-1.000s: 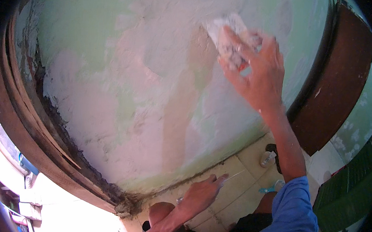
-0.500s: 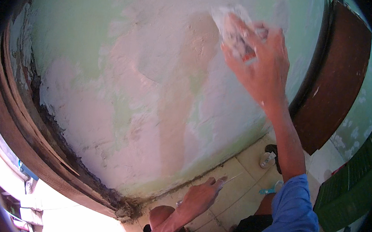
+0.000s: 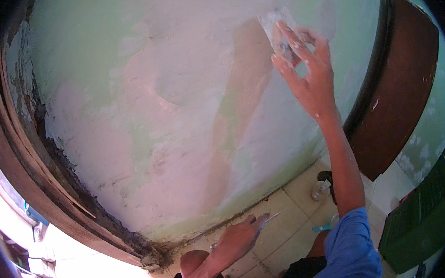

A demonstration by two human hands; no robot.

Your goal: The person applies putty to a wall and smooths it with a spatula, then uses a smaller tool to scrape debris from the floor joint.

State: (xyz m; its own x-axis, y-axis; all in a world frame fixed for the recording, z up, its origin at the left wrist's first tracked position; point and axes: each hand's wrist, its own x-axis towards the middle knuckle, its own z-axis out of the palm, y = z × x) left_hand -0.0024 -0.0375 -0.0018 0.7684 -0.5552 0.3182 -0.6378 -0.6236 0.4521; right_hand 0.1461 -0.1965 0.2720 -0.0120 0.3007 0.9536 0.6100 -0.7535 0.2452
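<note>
High on the wall point(image 3: 187, 59), pinkish-white filler covers much of the pale green paint. My right hand point(image 3: 313, 62) is closed on a flat putty scraper point(image 3: 277, 32) smeared with white putty, its blade at the wall surface. The fingers lie along the scraper and the thumb is below it; part of the tool is hidden behind them. Lower down, near the foot of the wall, my left hand point(image 3: 239, 238) is closed around a thin blade point(image 3: 275, 215) seen nearly edge-on. Its handle is hidden in the fist.
A rough wooden frame point(image 3: 47, 214) with crumbled plaster curves along the left. Dark brown wood panelling point(image 3: 396, 94) stands at the right, with a green crate point(image 3: 417, 225) below it. On the tiled floor point(image 3: 283, 231) is a clear plastic cup point(image 3: 320, 190).
My right hand has shifted slightly left with the scraper, and its red patch no longer shows. The arm's shadow on the wall has moved right. My left hand stays nearly in place.
</note>
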